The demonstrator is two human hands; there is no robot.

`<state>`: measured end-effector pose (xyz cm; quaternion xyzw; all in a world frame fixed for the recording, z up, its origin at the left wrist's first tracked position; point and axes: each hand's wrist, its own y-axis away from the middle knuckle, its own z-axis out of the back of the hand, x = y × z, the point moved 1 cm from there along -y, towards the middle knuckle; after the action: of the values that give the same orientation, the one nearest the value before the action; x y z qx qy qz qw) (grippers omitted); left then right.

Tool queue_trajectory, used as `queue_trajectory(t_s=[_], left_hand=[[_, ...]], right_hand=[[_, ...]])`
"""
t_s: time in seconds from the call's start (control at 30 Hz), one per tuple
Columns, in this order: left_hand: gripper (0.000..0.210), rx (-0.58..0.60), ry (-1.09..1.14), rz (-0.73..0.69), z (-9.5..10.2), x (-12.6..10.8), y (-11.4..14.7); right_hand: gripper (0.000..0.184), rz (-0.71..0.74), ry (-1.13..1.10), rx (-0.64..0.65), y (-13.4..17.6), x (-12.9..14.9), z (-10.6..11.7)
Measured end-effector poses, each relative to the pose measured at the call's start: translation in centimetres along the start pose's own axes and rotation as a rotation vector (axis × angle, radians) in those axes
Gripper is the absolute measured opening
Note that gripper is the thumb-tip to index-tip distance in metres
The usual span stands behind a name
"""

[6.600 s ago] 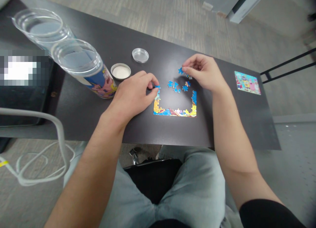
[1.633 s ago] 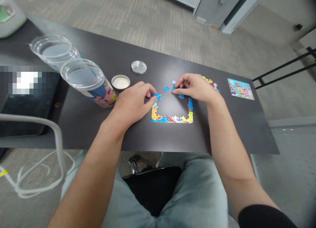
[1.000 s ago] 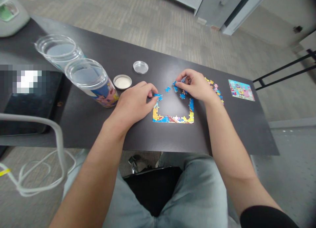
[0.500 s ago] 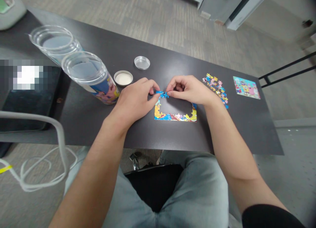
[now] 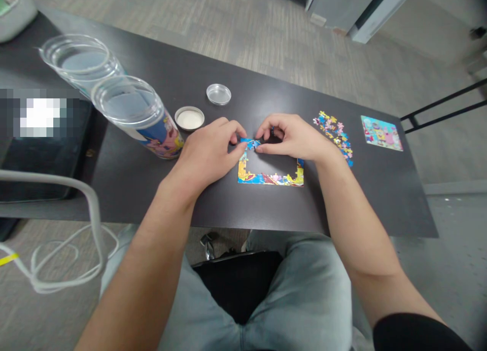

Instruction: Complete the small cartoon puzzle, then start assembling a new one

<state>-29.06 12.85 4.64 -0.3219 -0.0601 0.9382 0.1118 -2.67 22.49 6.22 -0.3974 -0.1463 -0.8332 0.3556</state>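
Observation:
A partly joined jigsaw puzzle (image 5: 266, 179) lies on the dark table as a colourful rectangular frame with a bare middle. My left hand (image 5: 213, 150) grips its upper left corner between thumb and forefinger. At the top edge, my right hand (image 5: 291, 138) has thumb and forefinger closed at a blue puzzle piece (image 5: 252, 145), beside the left fingertips. Something small and blue shows among the curled fingers of the right hand. My right hand and wrist hide the upper right part of the frame. Loose puzzle pieces (image 5: 337, 135) lie in a pile right of that hand.
A printed picture card (image 5: 381, 133) lies at the right. Two clear-topped canisters (image 5: 152, 133) stand at the left, near a round lid with a pale inside (image 5: 189, 118) and a clear lid (image 5: 218, 94). A black device (image 5: 41, 158) and a white cable (image 5: 91, 209) are farther left.
The blue piece now sits flatter in line with the top edge. My right thumb and forefinger have moved slightly apart. My left hand stays at the corner.

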Motion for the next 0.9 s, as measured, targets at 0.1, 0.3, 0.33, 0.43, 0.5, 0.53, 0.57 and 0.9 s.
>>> queue_trajectory(t_s=[0.1, 0.3, 0.33, 0.43, 0.5, 0.53, 0.57, 0.9], left_hand=[[0.009, -0.002, 0.007, -0.003, 0.0, -0.1, 0.0], [0.009, -0.013, 0.024, 0.003, -0.1, 0.0, 0.1], [0.01, -0.014, 0.026, 0.004, -0.1, 0.0, 0.1], [0.01, -0.009, 0.035, 0.01, 0.1, 0.0, 0.1], [0.009, -0.003, 0.043, 0.007, 0.2, 0.1, 0.1], [0.009, -0.001, 0.047, 0.003, 0.3, 0.1, 0.0], [0.01, 0.0, 0.053, -0.001, 0.3, 0.2, 0.0], [0.013, 0.022, 0.051, -0.015, 0.5, 0.3, -0.3]], right_hand=[[0.045, -0.01, 0.011, 0.037, 0.3, 0.2, 0.5], [0.061, -0.063, -0.001, -0.051, 1.3, -0.6, 3.6], [0.061, -0.076, -0.013, -0.159, 1.3, -1.2, 4.3], [0.046, -0.108, 0.04, -0.456, 1.7, -3.4, 5.9], [0.034, -0.146, 0.138, -0.517, 2.0, -4.4, 6.6], [0.03, -0.166, 0.18, -0.513, 2.1, -4.8, 6.7], [0.028, -0.184, 0.211, -0.497, 2.3, -5.0, 6.8], [0.02, -0.185, 0.247, -0.353, 1.2, -5.8, 5.6]])
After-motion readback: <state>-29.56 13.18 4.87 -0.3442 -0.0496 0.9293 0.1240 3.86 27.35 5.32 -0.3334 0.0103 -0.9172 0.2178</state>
